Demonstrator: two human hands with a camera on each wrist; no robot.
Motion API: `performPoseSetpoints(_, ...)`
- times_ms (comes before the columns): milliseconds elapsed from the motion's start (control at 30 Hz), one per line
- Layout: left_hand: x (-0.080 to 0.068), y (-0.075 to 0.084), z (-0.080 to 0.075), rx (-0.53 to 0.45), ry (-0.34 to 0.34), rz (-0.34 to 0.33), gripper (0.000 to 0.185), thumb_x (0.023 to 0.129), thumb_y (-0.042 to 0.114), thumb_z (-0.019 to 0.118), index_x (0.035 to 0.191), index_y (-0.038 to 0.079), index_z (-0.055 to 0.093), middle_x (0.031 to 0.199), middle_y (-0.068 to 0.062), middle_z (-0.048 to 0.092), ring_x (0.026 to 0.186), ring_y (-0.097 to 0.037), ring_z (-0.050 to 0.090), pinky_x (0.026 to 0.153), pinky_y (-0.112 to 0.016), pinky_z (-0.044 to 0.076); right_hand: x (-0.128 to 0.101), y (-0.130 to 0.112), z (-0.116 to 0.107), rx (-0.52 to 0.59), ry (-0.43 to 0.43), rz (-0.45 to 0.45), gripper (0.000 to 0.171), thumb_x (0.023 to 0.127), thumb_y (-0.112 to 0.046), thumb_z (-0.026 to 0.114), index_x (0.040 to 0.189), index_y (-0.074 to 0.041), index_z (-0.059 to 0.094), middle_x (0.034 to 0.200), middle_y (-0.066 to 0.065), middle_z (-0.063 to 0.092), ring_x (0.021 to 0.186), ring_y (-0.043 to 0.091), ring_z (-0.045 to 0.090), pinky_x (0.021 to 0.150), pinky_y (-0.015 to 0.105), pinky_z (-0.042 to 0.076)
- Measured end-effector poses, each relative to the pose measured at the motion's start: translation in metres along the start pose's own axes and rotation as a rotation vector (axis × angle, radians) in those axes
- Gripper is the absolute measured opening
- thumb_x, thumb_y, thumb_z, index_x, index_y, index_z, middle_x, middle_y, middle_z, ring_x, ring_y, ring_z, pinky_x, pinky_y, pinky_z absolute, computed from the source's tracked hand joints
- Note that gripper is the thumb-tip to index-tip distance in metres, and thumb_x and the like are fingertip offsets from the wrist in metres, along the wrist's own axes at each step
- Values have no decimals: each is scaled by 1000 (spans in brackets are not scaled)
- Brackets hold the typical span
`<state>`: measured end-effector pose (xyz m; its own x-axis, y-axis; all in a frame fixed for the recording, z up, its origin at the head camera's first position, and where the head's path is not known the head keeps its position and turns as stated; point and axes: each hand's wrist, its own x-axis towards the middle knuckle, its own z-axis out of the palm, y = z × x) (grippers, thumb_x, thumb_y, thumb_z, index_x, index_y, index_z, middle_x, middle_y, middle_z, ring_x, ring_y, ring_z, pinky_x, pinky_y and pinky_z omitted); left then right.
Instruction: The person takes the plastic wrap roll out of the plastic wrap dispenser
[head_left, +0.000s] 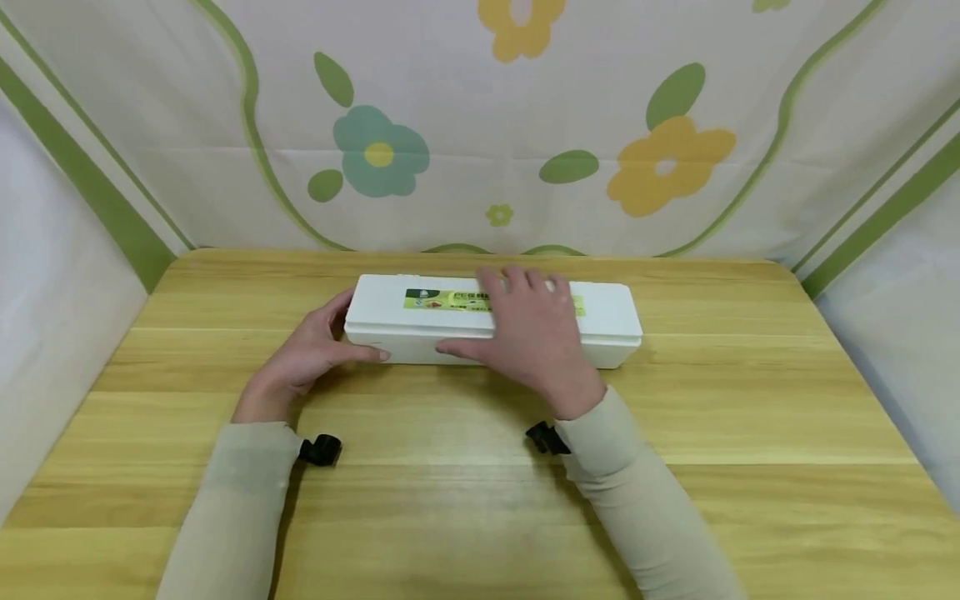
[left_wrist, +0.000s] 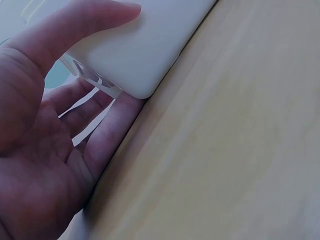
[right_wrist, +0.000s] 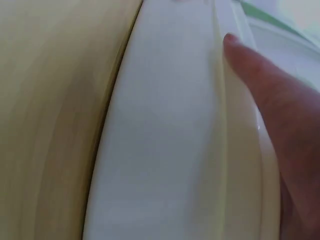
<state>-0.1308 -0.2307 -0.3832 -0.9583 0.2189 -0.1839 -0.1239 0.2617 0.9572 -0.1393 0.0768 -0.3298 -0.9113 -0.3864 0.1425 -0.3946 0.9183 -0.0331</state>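
Left hand: the left hand cups the left end of the white box, thumb laid along its near front wall and the other fingers curled round the end, grasping it.
White box: long and lidded, it lies flat on the wooden counter, set crosswise toward the far edge, with a green-yellow label on its lid.
Right hand: the right hand lies palm down over the middle of the lid, fingers spread and fairly straight across the label, thumb pressed against the near front wall.
Backdrop: a flowered cloth hangs behind the counter.
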Motion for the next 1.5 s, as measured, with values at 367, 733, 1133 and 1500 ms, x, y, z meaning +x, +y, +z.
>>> performPoseSetpoints(367, -2, -2, -8, -5, -8, -15, 112, 80, 9, 96, 170, 29, 32, 156, -3, 51, 132, -25, 54, 100, -21, 52, -28, 65, 2, 18, 106, -5, 102, 70, -97, 68, 145, -27, 58, 143, 11, 61, 135, 39, 56, 110, 66, 41)
performPoseSetpoints(733, -5, -3, -12, 4, -9, -10, 110, 81, 9, 95, 169, 30, 33, 155, -2, 52, 131, -25, 54, 101, -22, 51, -32, 81, 5, 33, 90, -39, 98, 71, -85, 80, 146, -27, 54, 141, 10, 59, 136, 37, 55, 105, 65, 45)
performPoseSetpoints(1133, -3, -2, -11, 11, -4, -19, 111, 82, 10, 95, 170, 32, 31, 157, -2, 50, 134, -23, 52, 102, -22, 50, -32, 88, 0, 84, 30, -60, 98, 79, -73, 83, 158, -26, 49, 147, 10, 54, 137, 39, 53, 105, 70, 46)
performPoseSetpoints(1500, -2, 0, -13, 21, 1, -24, 111, 82, 11, 95, 170, 32, 32, 156, -1, 51, 134, -23, 51, 102, -22, 49, -32, 91, 4, 21, 46, -142, 93, 87, -60, 78, 160, -17, 41, 149, 18, 52, 135, 44, 52, 102, 72, 47)
